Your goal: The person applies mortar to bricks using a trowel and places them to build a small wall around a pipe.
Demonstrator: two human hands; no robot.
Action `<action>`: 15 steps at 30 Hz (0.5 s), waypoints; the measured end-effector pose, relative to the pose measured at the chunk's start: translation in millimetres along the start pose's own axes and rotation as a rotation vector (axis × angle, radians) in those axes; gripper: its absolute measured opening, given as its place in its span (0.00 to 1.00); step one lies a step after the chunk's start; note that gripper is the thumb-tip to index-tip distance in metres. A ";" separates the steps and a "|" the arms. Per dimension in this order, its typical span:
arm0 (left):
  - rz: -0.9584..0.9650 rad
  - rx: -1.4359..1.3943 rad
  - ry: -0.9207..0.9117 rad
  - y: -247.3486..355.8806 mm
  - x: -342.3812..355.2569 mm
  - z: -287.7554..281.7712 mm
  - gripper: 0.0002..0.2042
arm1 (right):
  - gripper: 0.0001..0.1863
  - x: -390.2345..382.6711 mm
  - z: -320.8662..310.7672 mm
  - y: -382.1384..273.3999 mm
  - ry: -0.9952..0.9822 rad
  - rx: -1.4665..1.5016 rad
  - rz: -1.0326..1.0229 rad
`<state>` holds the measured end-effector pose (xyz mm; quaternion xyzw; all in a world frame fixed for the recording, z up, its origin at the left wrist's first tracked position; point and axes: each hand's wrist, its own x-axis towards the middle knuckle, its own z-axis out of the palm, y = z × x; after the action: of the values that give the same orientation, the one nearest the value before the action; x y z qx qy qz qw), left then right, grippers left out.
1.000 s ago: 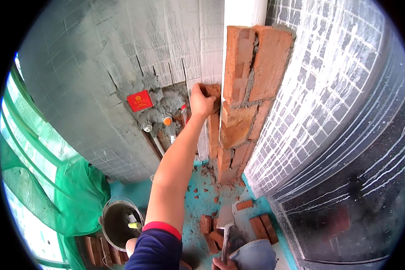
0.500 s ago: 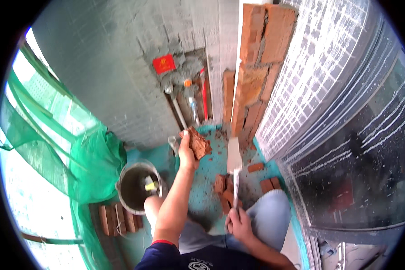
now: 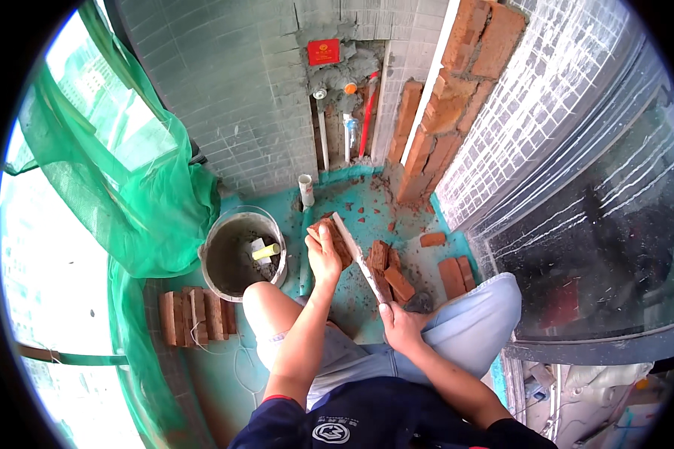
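Note:
Between my knees, my left hand [image 3: 323, 260] grips a rough, broken red brick [image 3: 341, 247], its fingers wrapped round the near side. My right hand [image 3: 403, 328] is closed on the handle of a trowel [image 3: 362, 260]. Seen nearly edge-on, the trowel's blade lies along the right side of the brick; whether it touches cannot be made out. Just right of the trowel, brick pieces [image 3: 399, 284] are heaped on the teal floor [image 3: 329, 310].
A mortar bucket [image 3: 208, 278] with a yellow-handled tool stands left of my knee, with stacked bricks [image 3: 174, 318] nearer. Ahead are a white pipe stub [image 3: 305, 188], wall pipes and a brick column [image 3: 434, 146]. Green netting [image 3: 138, 217] hangs left; a dark glass pane [image 3: 591, 277] stands right.
The trowel has swung leftward from pointing straight ahead to beside the brick, its blade turned edge-on. My left hand keeps hold of the brick. The view has shifted too.

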<state>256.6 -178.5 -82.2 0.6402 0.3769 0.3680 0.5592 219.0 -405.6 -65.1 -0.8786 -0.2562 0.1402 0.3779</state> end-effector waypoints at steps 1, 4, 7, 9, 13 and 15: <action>0.005 -0.010 0.012 -0.3 1.8 -6.3 0.29 | 0.22 1.4 -3.0 -8.7 0.000 -0.007 -0.015; -0.017 0.103 0.015 -1.4 -0.1 -16.5 0.30 | 0.19 0.1 -31.6 -50.0 0.015 0.115 -0.075; 0.012 -0.024 0.021 -16.2 4.8 -24.9 0.30 | 0.17 -1.1 -67.5 -95.8 0.150 0.484 -0.404; -0.002 0.065 0.016 4.6 -4.4 -12.5 0.30 | 0.14 5.9 -60.8 -70.2 0.439 0.477 -0.642; 0.004 0.038 0.014 15.7 -4.4 -9.2 0.27 | 0.24 1.0 1.7 -7.8 -0.185 -0.192 0.253; 0.346 0.076 0.074 8.8 0.9 -19.1 0.24 | 0.27 -22.2 39.3 68.1 -0.116 -0.147 0.071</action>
<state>240.6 -170.1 -71.5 0.7021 0.2951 0.4674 0.4489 206.7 -434.3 -140.5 -0.9029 -0.2557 0.1848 0.2920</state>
